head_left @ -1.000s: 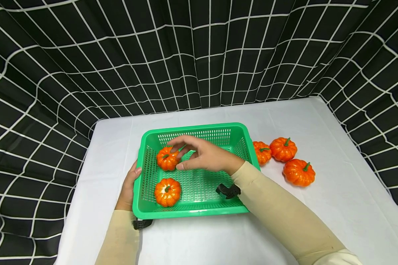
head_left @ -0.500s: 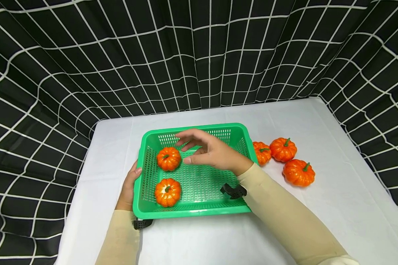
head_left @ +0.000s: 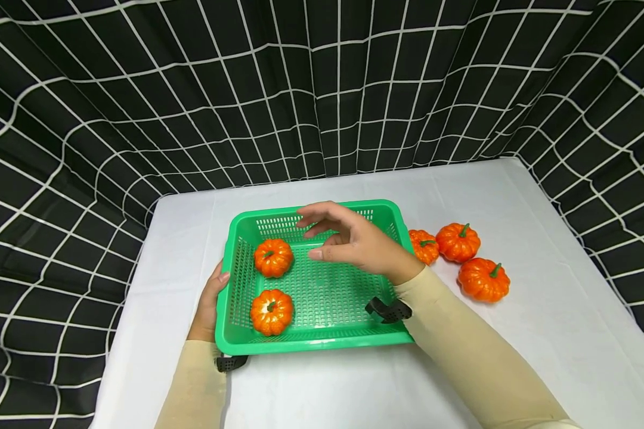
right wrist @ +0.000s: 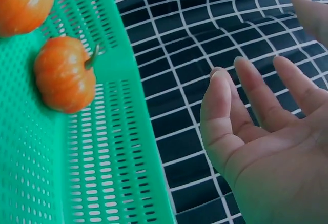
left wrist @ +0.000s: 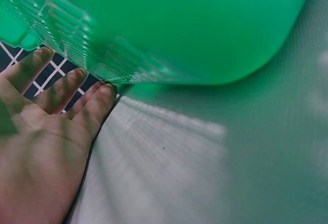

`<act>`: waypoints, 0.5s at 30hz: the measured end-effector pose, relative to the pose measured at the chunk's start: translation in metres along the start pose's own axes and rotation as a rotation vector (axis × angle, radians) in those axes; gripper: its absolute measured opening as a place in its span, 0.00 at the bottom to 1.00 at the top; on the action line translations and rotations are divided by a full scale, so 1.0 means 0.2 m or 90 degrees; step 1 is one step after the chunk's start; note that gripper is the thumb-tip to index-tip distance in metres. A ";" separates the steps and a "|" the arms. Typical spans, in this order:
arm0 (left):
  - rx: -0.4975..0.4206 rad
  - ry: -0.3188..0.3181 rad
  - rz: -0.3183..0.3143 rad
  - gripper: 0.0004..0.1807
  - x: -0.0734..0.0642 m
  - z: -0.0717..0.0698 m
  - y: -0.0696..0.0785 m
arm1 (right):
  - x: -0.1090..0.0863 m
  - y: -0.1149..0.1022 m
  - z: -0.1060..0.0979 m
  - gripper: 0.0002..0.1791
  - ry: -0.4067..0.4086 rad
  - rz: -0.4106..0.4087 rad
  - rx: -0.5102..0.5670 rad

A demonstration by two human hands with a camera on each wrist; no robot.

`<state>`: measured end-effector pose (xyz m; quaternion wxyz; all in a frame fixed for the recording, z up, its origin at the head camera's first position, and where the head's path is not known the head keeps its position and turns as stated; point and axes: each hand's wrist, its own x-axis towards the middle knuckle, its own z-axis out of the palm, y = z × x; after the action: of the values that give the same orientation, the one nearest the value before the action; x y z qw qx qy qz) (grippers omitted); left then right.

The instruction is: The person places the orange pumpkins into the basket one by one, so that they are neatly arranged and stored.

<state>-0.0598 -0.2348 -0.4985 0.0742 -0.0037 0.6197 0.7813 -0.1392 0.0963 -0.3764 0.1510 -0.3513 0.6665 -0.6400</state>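
Observation:
Two small orange pumpkins lie inside a green plastic basket [head_left: 311,344]. The rear pumpkin [head_left: 273,258] and the front pumpkin [head_left: 271,312] both sit near its left wall. My left hand [head_left: 208,304] holds the basket at its left side, thumb at the rim. Below, in the left wrist view, the fingers [left wrist: 97,101] reach the slatted outer wall. Over the middle of the basket hovers my right hand [head_left: 356,241], holding nothing, its fingers loosely bent and apart from the thumb. The right wrist view has this right hand [right wrist: 266,131] beside the basket's rim.
Outside the basket on the right, three more pumpkins rest on the white cloth: one by the rim [head_left: 424,246], one behind [head_left: 458,242] and one nearer [head_left: 484,280]. A black curtain with white grid lines [head_left: 322,89] encloses the table's back and sides.
My right hand has drawn away from the rear pumpkin, moving right and slightly up over the basket. The left hand, the basket and the pumpkins have stayed in place.

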 end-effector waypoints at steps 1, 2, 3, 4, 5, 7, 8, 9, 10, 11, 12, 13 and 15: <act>-0.001 -0.003 0.000 0.39 0.00 0.00 0.00 | 0.00 -0.01 -0.01 0.34 0.002 -0.001 -0.001; -0.003 -0.004 0.001 0.39 0.00 0.00 0.00 | -0.01 -0.01 -0.01 0.34 0.004 -0.003 -0.002; -0.003 -0.004 0.001 0.39 0.00 0.00 0.00 | -0.01 -0.01 -0.02 0.34 0.006 -0.004 -0.004; -0.003 -0.003 0.001 0.39 0.00 0.00 0.00 | -0.02 -0.02 -0.03 0.34 0.010 -0.004 -0.007; -0.002 -0.001 0.002 0.39 0.00 0.00 0.00 | -0.02 -0.02 -0.03 0.34 0.015 -0.001 -0.007; 0.001 0.005 0.002 0.40 0.00 0.00 0.00 | -0.04 -0.02 -0.05 0.34 0.027 0.001 -0.007; 0.002 0.010 0.002 0.40 0.00 0.00 0.00 | -0.04 -0.02 -0.06 0.34 0.033 0.002 -0.005; 0.005 0.013 0.001 0.40 0.00 0.00 0.00 | -0.05 -0.02 -0.07 0.35 0.038 0.004 -0.003; 0.005 0.016 0.001 0.40 0.00 0.00 0.00 | -0.06 -0.02 -0.08 0.35 0.043 0.005 -0.001; 0.006 0.018 0.000 0.39 0.00 0.00 0.00 | -0.07 -0.01 -0.08 0.35 0.046 0.006 0.003; 0.006 0.019 0.000 0.39 0.00 0.00 0.00 | -0.07 -0.01 -0.09 0.35 0.048 0.006 0.004; 0.006 0.021 0.000 0.39 0.00 0.00 0.00 | -0.08 0.00 -0.10 0.35 0.050 0.006 0.005; 0.012 0.024 0.000 0.39 0.00 0.00 0.00 | -0.09 0.01 -0.11 0.35 0.053 0.007 0.004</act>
<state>-0.0601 -0.2349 -0.4987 0.0622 -0.0176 0.6281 0.7754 -0.1414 0.1238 -0.3794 0.1277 -0.3201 0.6720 -0.6554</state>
